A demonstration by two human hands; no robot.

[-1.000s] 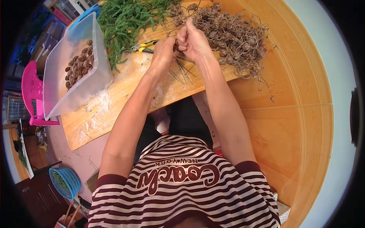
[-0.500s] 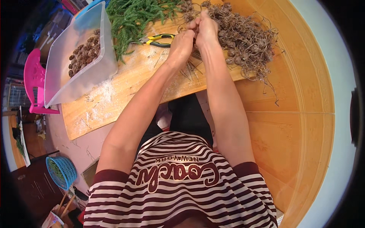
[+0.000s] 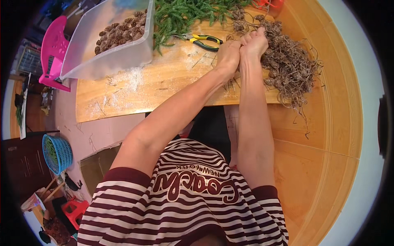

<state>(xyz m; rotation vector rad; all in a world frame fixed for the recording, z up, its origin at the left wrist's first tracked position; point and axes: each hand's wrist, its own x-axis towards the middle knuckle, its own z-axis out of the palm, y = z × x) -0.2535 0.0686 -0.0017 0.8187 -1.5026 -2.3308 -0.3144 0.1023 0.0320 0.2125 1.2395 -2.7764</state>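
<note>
My left hand (image 3: 229,55) and my right hand (image 3: 253,44) are side by side over the far edge area of the wooden table (image 3: 119,92). Both have their fingers curled closed, and whatever they grip is hidden behind them. Close to the right hand lies a big tangled heap of brown pine cones (image 3: 289,61) with thin wiry stems. Just left of the left hand rest pliers (image 3: 206,42) with yellow and black handles, jaws toward the left. Thin stem bits are scattered below the hands.
A translucent plastic bin (image 3: 111,61) holding loose pine cones (image 3: 121,33) stands at the left. Green artificial fir sprigs (image 3: 176,16) are piled at the back. A pink chair (image 3: 55,49) stands beyond the bin; a blue basket (image 3: 61,153) is on the floor.
The whole view has swung, so table, bin and pliers sit further right in the picture. Both hands stay closed together beside the pine cone heap.
</note>
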